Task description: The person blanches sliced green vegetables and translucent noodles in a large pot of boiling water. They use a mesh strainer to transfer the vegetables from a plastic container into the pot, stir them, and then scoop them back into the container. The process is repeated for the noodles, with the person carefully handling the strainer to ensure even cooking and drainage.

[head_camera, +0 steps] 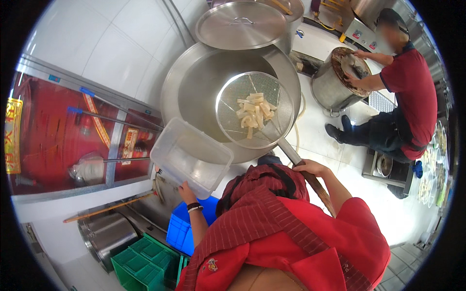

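Observation:
My right hand (312,168) grips the wooden handle of a large wire-mesh skimmer (225,127). The skimmer's round mesh is over the right part of a big metal pot (171,83) and carries a small heap of pale, strip-like food pieces (256,109). With my left hand (187,192) I hold the near edge of a translucent plastic container (189,152), tilted at the pot's lower left rim. No food shows inside the container. Cloudy liquid (198,98) shows in the pot. A metal lid (242,31) lies across the pot's far edge.
A person in a red shirt (415,80) works at a tall steel pot (327,87) on the right. Behind the container is a red fire cabinet (54,138). A blue crate (182,225), green crates (142,262) and a steel pot (109,232) stand at lower left.

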`<state>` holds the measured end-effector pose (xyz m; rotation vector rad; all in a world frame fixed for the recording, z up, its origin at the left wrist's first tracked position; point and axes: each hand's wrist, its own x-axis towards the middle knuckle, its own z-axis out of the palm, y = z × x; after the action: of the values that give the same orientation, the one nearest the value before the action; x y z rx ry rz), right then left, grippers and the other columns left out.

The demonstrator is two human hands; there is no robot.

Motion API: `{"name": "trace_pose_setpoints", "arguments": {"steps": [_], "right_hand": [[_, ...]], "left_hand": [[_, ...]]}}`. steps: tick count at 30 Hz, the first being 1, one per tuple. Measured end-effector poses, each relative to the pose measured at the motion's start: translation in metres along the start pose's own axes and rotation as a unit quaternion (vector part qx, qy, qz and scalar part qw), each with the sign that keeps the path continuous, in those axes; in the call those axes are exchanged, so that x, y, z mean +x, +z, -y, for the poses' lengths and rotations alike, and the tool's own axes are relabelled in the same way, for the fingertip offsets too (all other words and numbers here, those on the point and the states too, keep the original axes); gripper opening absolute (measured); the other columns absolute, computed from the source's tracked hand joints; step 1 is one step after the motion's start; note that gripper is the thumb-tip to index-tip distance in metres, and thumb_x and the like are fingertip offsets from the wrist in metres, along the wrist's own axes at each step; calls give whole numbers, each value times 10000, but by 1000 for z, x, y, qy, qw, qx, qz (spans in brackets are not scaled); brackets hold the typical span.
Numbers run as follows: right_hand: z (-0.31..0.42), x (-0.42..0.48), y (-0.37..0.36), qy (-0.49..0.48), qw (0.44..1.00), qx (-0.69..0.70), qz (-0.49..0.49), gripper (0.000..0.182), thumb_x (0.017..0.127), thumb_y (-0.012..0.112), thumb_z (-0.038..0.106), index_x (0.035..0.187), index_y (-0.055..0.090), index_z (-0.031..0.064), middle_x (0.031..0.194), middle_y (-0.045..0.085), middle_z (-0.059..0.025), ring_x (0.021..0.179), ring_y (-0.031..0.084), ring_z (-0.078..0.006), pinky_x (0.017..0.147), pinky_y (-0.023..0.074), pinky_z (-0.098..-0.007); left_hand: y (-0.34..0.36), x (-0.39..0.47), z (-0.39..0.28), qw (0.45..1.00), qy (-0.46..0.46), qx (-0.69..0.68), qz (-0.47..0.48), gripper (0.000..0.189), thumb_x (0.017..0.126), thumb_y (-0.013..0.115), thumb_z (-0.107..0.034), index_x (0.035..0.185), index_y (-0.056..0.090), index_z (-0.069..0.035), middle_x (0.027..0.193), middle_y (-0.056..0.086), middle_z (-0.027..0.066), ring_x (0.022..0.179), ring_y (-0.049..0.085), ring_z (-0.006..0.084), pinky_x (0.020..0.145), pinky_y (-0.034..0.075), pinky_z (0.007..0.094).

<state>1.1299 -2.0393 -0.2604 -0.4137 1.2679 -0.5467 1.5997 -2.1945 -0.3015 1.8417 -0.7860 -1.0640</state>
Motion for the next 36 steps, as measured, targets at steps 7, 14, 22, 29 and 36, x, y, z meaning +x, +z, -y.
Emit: {"name": "trace_pose_setpoints", "arguments": {"steps": [7,14,22,29,36], "right_hand": [[9,5,11,-42,998,39,-15,297,760,578,206,974,514,10,781,533,-33,664,496,-106,610,424,-235],[58,5,24,-38,998,-15,-50,238,771,563,168,954,498,30,674,492,-9,516,460,-88,488,415,-225],[77,-15,19,-30,995,43,-83,185,783,540,146,881,425,40,616,443,-14,460,413,-85,413,377,-234],[62,-4,19,-43,994,87,-60,248,774,528,114,969,422,5,616,439,-13,466,414,-84,421,380,-230],[68,10,29,-28,995,91,-16,215,773,527,116,937,444,5,619,462,-13,468,432,-86,428,397,-228]], "left_hand": [[2,-24,-17,997,49,51,-17,362,743,499,-197,933,450,108,921,526,199,812,491,247,753,385,327],[-13,-14,0,1000,-21,11,-12,381,739,531,-222,958,456,80,869,535,154,734,508,210,630,421,307],[-10,-36,-27,999,-48,-11,22,357,715,575,-232,929,468,34,752,503,71,582,477,133,460,405,255],[-11,-27,-15,997,-75,-4,36,393,701,586,-245,941,459,40,768,502,77,602,483,143,470,406,257],[-13,-27,-14,995,-87,-10,54,426,708,587,-253,981,441,41,814,511,92,672,506,156,503,426,265]]}}
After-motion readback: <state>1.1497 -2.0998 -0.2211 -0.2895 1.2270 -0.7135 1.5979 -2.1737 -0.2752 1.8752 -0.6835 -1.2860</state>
